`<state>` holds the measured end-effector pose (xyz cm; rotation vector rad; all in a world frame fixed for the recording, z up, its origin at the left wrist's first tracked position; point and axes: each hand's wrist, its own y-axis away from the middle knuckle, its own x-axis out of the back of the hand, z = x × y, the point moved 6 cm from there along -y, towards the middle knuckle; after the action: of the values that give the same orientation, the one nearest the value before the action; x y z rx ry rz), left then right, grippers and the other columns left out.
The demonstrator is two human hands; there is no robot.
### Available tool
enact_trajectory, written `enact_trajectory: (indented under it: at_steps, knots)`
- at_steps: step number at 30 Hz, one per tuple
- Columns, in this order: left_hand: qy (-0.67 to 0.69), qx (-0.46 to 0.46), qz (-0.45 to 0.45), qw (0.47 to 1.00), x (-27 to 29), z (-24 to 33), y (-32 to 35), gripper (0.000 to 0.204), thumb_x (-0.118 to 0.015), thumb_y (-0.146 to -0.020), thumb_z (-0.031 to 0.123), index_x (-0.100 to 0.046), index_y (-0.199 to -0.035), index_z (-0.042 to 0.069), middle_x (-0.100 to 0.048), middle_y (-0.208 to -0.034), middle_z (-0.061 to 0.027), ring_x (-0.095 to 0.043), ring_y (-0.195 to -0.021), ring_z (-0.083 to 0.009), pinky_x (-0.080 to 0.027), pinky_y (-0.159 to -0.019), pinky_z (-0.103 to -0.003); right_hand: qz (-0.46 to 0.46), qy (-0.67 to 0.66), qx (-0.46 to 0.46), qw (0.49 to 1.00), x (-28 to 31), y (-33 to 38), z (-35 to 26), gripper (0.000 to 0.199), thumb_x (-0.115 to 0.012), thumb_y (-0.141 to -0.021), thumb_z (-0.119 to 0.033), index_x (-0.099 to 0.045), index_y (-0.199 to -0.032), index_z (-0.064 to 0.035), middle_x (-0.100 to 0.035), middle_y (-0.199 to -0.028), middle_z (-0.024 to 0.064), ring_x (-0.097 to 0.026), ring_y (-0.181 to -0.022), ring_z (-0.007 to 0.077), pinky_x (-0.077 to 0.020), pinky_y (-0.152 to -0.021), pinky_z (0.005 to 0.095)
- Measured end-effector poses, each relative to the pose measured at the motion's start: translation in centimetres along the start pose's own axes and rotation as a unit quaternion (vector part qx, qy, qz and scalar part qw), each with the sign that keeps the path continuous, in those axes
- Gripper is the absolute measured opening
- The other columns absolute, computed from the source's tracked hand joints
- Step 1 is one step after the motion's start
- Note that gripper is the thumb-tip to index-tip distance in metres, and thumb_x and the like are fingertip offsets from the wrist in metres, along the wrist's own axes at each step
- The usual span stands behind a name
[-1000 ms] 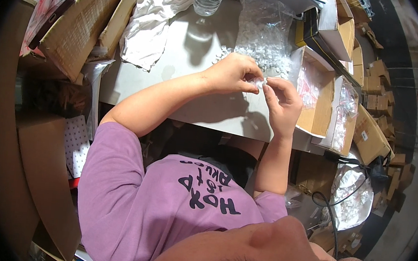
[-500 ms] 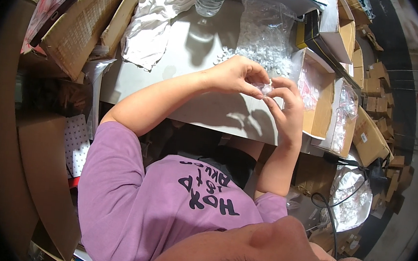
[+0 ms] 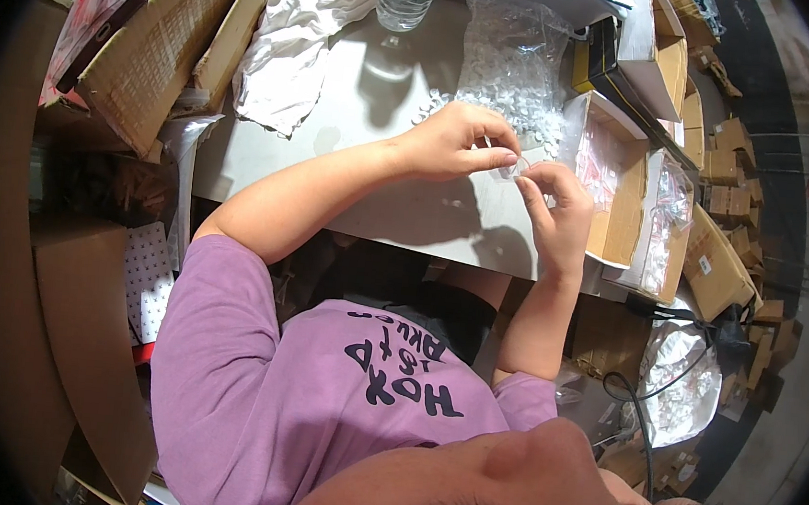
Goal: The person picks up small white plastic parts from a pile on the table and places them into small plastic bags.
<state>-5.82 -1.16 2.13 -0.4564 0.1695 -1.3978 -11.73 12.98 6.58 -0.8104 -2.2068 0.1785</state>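
Note:
My left hand (image 3: 457, 144) and my right hand (image 3: 560, 207) meet over the right part of the grey table (image 3: 371, 197). A small clear plastic bag (image 3: 510, 172) is between their fingertips. The left thumb and fingers pinch one side of it, and the curled right fingers hold the other side. Whatever is inside the bag is too small to make out. Just beyond my hands lies a heap of small clear plastic pieces (image 3: 537, 125), at the mouth of a large transparent bag (image 3: 514, 46).
To the right stand an open cardboard box (image 3: 628, 210) of small clear bags and another box (image 3: 675, 262) with more bags. A water bottle (image 3: 405, 7) and crumpled white cloth (image 3: 292, 55) lie at the back left. Upright cardboard (image 3: 168, 39) borders the left side.
My left thumb and fingers have shifted slightly, closing along the small bag. My right fingers have curled in and lowered a little. Both hands still hold the bag.

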Motion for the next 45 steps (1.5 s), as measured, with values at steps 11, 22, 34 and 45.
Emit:
enact_trajectory:
  at_steps: [11,22,34,45]
  knots:
    - [-0.043,-0.077,-0.043,0.995,-1.0,1.3,0.3,0.011,-0.063,-0.080,0.010,-0.059,-0.080,0.000,-0.061,-0.075,-0.0094,-0.060,-0.068,-0.0203,-0.047,-0.061,-0.030,-0.066,-0.059,-0.039,0.995,-1.4,0.3,1.0,0.007,-0.065,-0.079,-0.005,-0.061,-0.080,0.0003,-0.056,-0.070,0.0055,-0.050,-0.059,0.0105,-0.0400,-0.053,0.0243]
    - [-0.037,-0.051,-0.029,0.998,-0.6,0.9,0.2,0.013,-0.062,-0.082,0.014,-0.059,-0.081,0.002,-0.062,-0.079,-0.0075,-0.059,-0.072,-0.0200,-0.046,-0.066,-0.032,-0.020,0.021,-0.045,0.999,4.2,2.3,1.0,0.011,-0.063,-0.077,-0.005,-0.055,-0.072,0.0008,-0.049,-0.067,0.0033,-0.044,-0.057,0.0100,-0.0353,-0.052,0.0250]
    - [-0.052,-0.054,-0.046,0.996,-0.8,1.2,0.0,0.026,-0.067,-0.081,0.017,-0.062,-0.101,0.003,-0.065,-0.086,-0.0073,-0.062,-0.077,-0.0182,-0.047,-0.066,-0.029,-0.020,0.282,-0.224,0.933,12.1,1.2,10.6,0.030,-0.066,-0.081,-0.016,-0.063,-0.106,0.0012,-0.066,-0.101,0.0169,-0.064,-0.087,0.0253,-0.0497,-0.078,0.0349]
    - [-0.064,-0.022,-0.022,0.997,-0.4,1.1,0.1,0.022,-0.066,-0.081,0.015,-0.063,-0.099,0.004,-0.065,-0.083,-0.0059,-0.061,-0.076,-0.0158,-0.046,-0.063,-0.028,-0.046,0.361,-0.170,0.916,9.3,-2.2,13.4,0.013,-0.068,-0.077,-0.010,-0.065,-0.084,0.0000,-0.067,-0.085,0.0136,-0.064,-0.077,0.0296,-0.0501,-0.071,0.0351]
